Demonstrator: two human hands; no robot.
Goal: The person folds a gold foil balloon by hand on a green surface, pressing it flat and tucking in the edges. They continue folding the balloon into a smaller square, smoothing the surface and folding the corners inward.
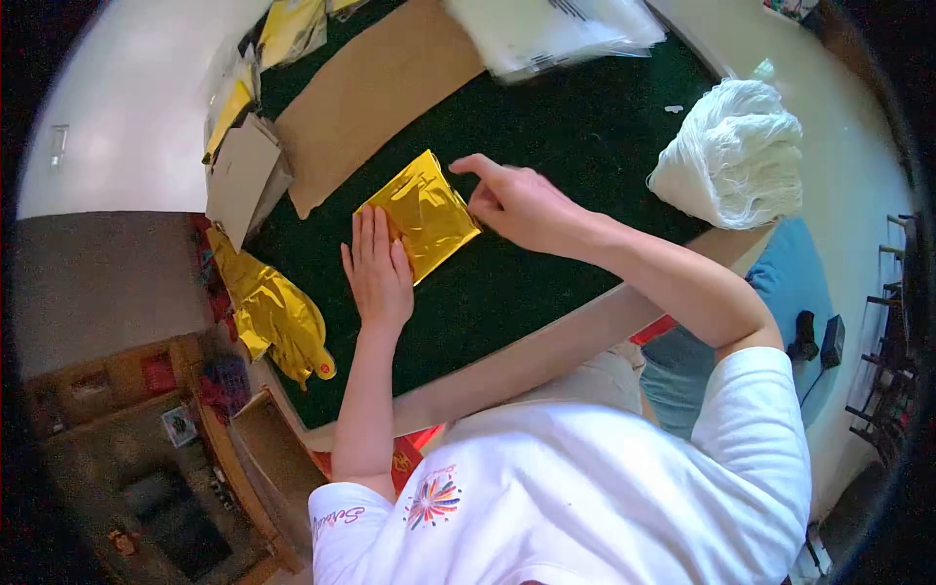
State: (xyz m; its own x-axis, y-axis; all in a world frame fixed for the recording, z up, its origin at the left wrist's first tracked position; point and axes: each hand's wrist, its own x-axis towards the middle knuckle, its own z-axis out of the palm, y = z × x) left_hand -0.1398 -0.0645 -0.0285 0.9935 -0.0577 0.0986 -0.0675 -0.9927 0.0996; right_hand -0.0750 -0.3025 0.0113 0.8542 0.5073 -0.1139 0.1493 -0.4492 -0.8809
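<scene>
A folded, shiny gold foil sheet (429,219) lies flat on the dark green table top, forming a rough rectangle with light creases. My left hand (378,278) rests on its left side, fingers stretched out and pressed flat against the foil. Just beyond the right edge is my right hand (522,203), its index finger extended near the upper right corner and its other fingers partly curled. Nothing shows in that hand. At the left table edge lies an unfolded gold foil balloon (283,317) with a small red mark at its rounded tip.
Brown cardboard (375,88) lies behind the foil. Clear plastic bags (556,34) sit at the back, with a white yarn bundle (731,156) on the right. Cards and gold packets (249,171) line the left edge. A blue cushion (795,292) is beside me.
</scene>
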